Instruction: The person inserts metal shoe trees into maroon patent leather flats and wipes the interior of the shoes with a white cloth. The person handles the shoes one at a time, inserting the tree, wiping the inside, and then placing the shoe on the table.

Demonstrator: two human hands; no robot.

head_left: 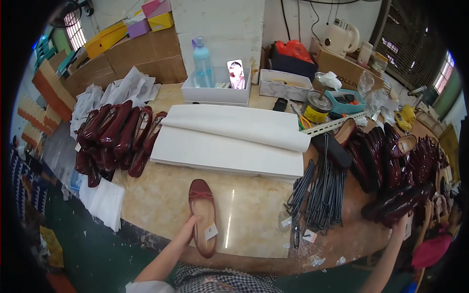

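Burgundy flat shoe (205, 215) gripped in the left hand (191, 226), toe pointing away

The left hand closes on the shoe's left side, thumb by the opening. The right hand (401, 225) reaches far right to dark glossy shoes (398, 204); its fingers are mostly hidden, so I cannot tell whether it grips them.

For good handling, I'd judge, hold the shoe by its side wall, keeping fingers off the toe bow and the loose-looking white tag (210, 231), and draw from the right-hand heap without scraping the shiny uppers.

The shoe is at the near edge of the marbled table (256, 210), left of centre, opening upward. Its long axis runs near to far, heel toward the wearer, toe leaning slightly left. Beyond lies white paper (224, 154); more burgundy shoes (108, 128) are piled at left, and thin dark rods (326, 195) at right.
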